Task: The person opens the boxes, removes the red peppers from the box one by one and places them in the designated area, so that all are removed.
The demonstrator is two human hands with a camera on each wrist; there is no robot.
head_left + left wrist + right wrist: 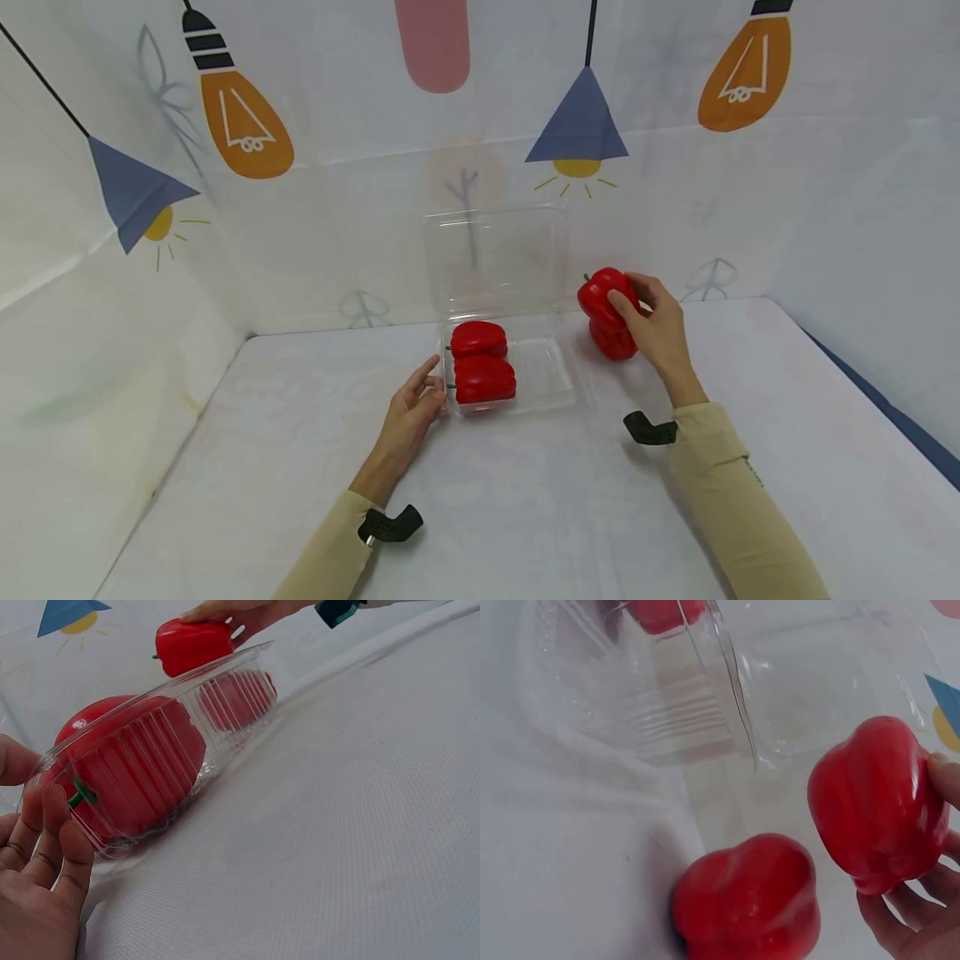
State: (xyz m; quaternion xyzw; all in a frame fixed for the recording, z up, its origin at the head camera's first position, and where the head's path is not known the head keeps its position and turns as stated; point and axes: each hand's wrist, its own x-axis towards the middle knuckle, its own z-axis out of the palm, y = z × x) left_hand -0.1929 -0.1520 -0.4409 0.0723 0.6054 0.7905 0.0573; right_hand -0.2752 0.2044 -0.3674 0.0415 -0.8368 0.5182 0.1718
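A clear plastic clamshell container [543, 367] lies with its lid [498, 258] raised at the back. Two red bell peppers [483, 379] sit side by side in its left part. My left hand [408, 417] is at the container's left side, its loosely bent fingertips touching the wall in the left wrist view. To the right of the container, my right hand [660, 329] holds a red bell pepper [600, 296] between thumb and fingers. Below that one, another red bell pepper [750, 900] lies on the table. The right wrist view shows the held pepper apart from the container.
A white cloth covers the table [510, 508]. Behind it hangs a pale sheet [352, 233] printed with lamps and bulbs, close to the raised lid. A dark wrist mount [390, 525] is on the left sleeve, and another wrist mount [651, 429] on the right.
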